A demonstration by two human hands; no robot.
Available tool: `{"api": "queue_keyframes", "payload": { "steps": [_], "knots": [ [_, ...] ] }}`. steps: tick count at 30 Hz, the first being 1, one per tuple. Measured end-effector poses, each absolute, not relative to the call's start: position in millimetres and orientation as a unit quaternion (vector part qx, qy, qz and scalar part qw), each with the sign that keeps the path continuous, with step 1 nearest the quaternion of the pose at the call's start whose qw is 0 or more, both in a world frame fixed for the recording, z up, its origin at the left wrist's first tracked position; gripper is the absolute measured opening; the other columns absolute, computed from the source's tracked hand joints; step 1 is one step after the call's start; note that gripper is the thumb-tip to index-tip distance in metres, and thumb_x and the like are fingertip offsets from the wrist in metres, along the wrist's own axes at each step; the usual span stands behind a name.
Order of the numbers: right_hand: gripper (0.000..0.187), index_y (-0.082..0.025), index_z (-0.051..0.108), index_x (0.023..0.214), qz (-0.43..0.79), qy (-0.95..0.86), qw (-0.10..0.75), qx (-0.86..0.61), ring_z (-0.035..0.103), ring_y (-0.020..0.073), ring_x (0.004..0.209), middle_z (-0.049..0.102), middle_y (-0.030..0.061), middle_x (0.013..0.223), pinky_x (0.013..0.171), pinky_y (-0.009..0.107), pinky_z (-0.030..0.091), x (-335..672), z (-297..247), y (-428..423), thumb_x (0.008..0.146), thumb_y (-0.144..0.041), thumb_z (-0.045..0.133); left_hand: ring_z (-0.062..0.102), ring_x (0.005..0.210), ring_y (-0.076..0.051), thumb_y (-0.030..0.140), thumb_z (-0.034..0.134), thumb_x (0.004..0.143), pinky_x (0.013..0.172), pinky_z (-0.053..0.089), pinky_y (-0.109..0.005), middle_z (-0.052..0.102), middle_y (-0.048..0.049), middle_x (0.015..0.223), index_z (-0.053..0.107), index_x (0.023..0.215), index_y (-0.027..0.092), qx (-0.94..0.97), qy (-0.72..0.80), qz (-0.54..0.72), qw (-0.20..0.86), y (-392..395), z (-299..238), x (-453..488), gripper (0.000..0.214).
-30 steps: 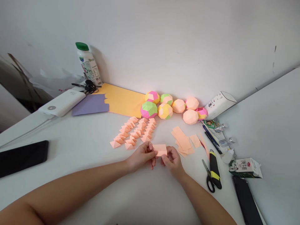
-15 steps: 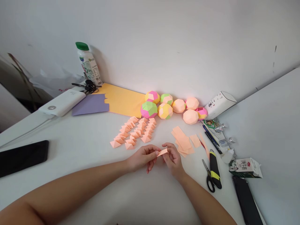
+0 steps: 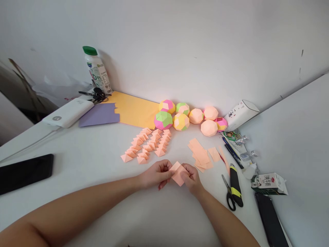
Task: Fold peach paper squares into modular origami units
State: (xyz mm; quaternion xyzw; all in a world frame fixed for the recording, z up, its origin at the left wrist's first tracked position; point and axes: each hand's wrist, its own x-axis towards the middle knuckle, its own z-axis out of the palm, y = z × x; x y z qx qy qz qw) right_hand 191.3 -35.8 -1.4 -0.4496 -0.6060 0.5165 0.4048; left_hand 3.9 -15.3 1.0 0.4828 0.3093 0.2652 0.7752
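Observation:
My left hand [image 3: 155, 173] and my right hand [image 3: 191, 177] pinch a small peach paper piece [image 3: 177, 174] between them, just above the white table [image 3: 84, 161]; it shows as a tilted square. Both hands have their fingers closed on its edges. Beyond the hands lie rows of folded peach paper units [image 3: 146, 145]. To the right lies a loose stack of flat peach paper slips [image 3: 200, 154]. Several paper polyhedron balls [image 3: 181, 121], some multicoloured and some peach, sit along the wall.
Scissors [image 3: 228, 195] and a yellow-black cutter [image 3: 235, 187] lie at the right, with pens [image 3: 232, 154], a small milk carton [image 3: 269, 183] and a white box [image 3: 241, 115]. Yellow paper [image 3: 133, 108], purple paper [image 3: 99, 115], a power bank [image 3: 68, 112], keys, a bottle [image 3: 97, 70] and a black phone [image 3: 24, 171] lie at the left.
The peach paper piece went from a flat rectangle to edge-on, then to a tilted square between my fingers. Both hands stayed in the same spot.

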Motion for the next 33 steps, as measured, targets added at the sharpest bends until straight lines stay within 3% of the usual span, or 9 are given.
{"api": "queue_keyframes", "payload": {
  "steps": [7, 10, 15, 18, 24, 27, 33],
  "knots": [
    [0.02, -0.018, 0.049, 0.079, 0.539, -0.518, 0.471, -0.469, 0.051, 0.011, 0.045, 0.054, -0.0033, 0.053, 0.044, 0.023, 0.04, 189.1, -7.0, -33.6, 0.086, -0.037, 0.052, 0.053, 0.038, -0.009, 0.049, 0.056, 0.08, 0.033, 0.042, -0.02, 0.059, 0.0045, 0.061, 0.036, 0.08, 0.02, 0.431, 0.304, 0.306, 0.793, -14.4, -0.2, 8.3, 0.035],
    [0.016, -0.019, 0.048, 0.087, 0.489, -0.517, 0.51, -0.483, 0.053, 0.0109, 0.043, 0.055, -0.0035, 0.054, 0.041, 0.022, 0.042, 185.8, -8.8, -35.8, 0.088, -0.035, 0.051, 0.057, 0.04, -0.011, 0.049, 0.057, 0.08, 0.035, 0.045, -0.022, 0.058, 0.0048, 0.062, 0.035, 0.083, 0.021, 0.411, 0.333, 0.318, 0.786, -14.0, 0.6, 9.7, 0.036],
    [0.002, -0.019, 0.056, 0.085, 0.311, -0.62, 0.53, -0.488, 0.059, 0.014, 0.068, 0.058, 0.0068, 0.09, 0.05, 0.024, 0.049, 184.4, -10.2, -39.6, 0.084, -0.019, 0.055, 0.064, 0.056, -0.015, 0.048, 0.058, 0.079, 0.041, 0.05, -0.026, 0.061, -0.003, 0.084, 0.041, 0.089, 0.019, 0.381, 0.358, 0.331, 0.785, -14.6, 2.2, 10.1, 0.034],
    [0.012, -0.02, 0.059, 0.083, 0.205, -0.674, 0.533, -0.467, 0.057, 0.0183, 0.083, 0.054, 0.0079, 0.094, 0.054, 0.026, 0.05, 186.0, -8.9, -39.7, 0.08, -0.011, 0.052, 0.065, 0.067, -0.018, 0.045, 0.057, 0.08, 0.044, 0.053, -0.027, 0.059, -0.0063, 0.093, 0.044, 0.097, 0.019, 0.364, 0.372, 0.352, 0.778, -15.1, 3.1, 9.0, 0.034],
    [0.024, -0.022, 0.062, 0.085, 0.144, -0.722, 0.519, -0.434, 0.057, 0.0164, 0.078, 0.052, 0.0069, 0.094, 0.051, 0.025, 0.05, 183.9, -8.0, -40.3, 0.078, -0.003, 0.049, 0.065, 0.07, -0.022, 0.049, 0.053, 0.082, 0.045, 0.052, -0.028, 0.062, -0.0062, 0.071, 0.048, 0.08, 0.016, 0.371, 0.301, 0.318, 0.819, -12.8, 2.8, 7.2, 0.033],
    [0.025, -0.022, 0.064, 0.086, 0.166, -0.744, 0.507, -0.403, 0.054, 0.0122, 0.069, 0.049, 0.0079, 0.106, 0.05, 0.025, 0.049, 182.2, -9.1, -40.0, 0.079, -0.002, 0.049, 0.064, 0.063, -0.018, 0.048, 0.056, 0.081, 0.047, 0.051, -0.027, 0.064, -0.0048, 0.069, 0.051, 0.083, 0.016, 0.39, 0.313, 0.31, 0.808, -12.9, 3.8, 8.2, 0.033],
    [0.015, -0.022, 0.067, 0.089, 0.222, -0.769, 0.47, -0.372, 0.052, 0.0174, 0.084, 0.045, 0.0104, 0.122, 0.057, 0.029, 0.05, 184.7, -10.5, -34.6, 0.085, -0.017, 0.054, 0.063, 0.057, -0.017, 0.051, 0.053, 0.081, 0.046, 0.05, -0.025, 0.064, -0.0011, 0.063, 0.05, 0.088, 0.017, 0.405, 0.334, 0.327, 0.786, -16.1, 4.9, 9.4, 0.035]
  ]
}}
